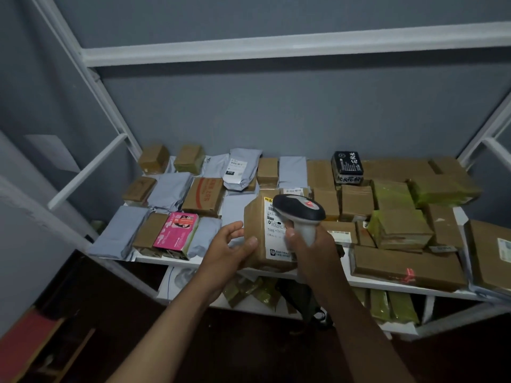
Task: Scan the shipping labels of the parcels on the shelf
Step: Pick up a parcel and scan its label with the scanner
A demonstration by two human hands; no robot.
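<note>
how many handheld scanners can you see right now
1: a grey and black barcode scanner, its handle in the right hand, over the brown parcel the left hand holds. Others may be hidden.

The scanner (300,214) is covering part of the label (276,233); its small print is blurring; the frame edge is cutting off the right-hand box (495,252).

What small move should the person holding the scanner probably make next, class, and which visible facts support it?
Probably tilt the scanner in the right hand down onto the white label of the brown parcel gripped by the left hand. The red scan light now falls on a flat box at the right, not on that label.
</note>
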